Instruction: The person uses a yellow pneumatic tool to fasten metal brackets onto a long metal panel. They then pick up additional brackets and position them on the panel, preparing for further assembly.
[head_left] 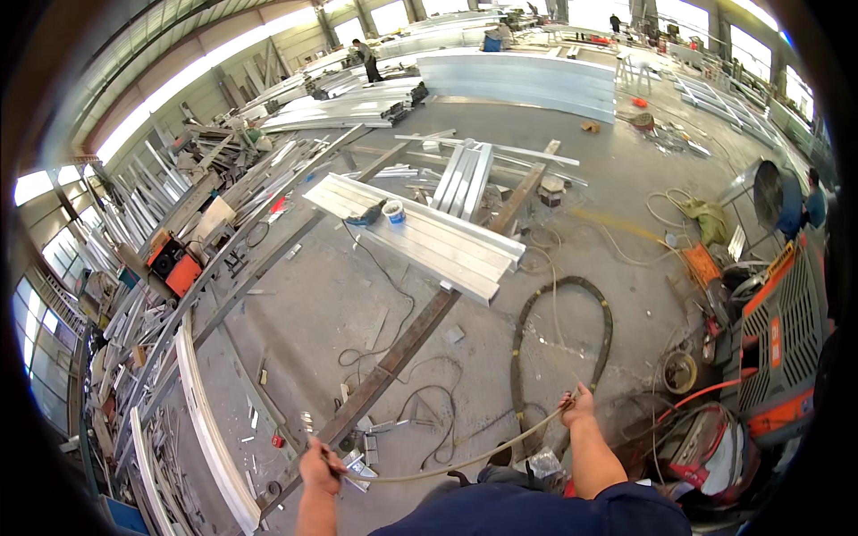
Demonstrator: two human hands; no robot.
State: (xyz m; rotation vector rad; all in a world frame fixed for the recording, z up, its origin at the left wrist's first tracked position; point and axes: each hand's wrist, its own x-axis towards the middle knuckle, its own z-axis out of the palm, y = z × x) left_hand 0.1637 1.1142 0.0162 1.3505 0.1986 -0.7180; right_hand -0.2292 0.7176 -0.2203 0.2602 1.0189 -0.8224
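A pale hose (465, 464) sags in a curve between my two hands, in front of my body. My left hand (322, 466) is closed around a small dark piece at the hose's end; its kind is hidden by the fingers. Further right and a bit higher, my right hand (579, 406) grips the same hose. From there the hose runs away over the floor. Just beyond my right hand lies a thick dark wrapped cable (576, 281) in a loop. A brown steel beam (393, 362) slants past my left hand.
Metal panels (420, 232) rest across the beams, bearing a white tub (393, 212) and a dark power tool (366, 215). Thin cords trail over the floor. At right stand an orange-and-grey machine (776, 335) and a drum fan (776, 198). Metal strips (210, 420) lie at left.
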